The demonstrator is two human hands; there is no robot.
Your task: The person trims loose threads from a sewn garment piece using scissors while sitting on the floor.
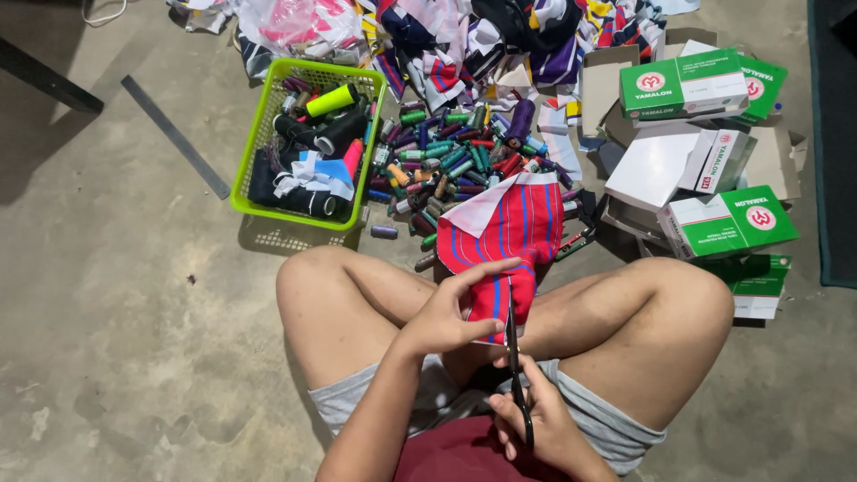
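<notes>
The scene is seen from a single camera worn on the head, aimed steeply downward and slightly forward at the person's own lap. The crossed bare legs fill the lower middle of the frame, and the left hand and right hand are caught close below the lens. Beyond the knees the concrete floor is taken in, reaching to a green basket at upper left, green and white boxes at right and a heap of cloth along the top edge. No second view is provided.
</notes>
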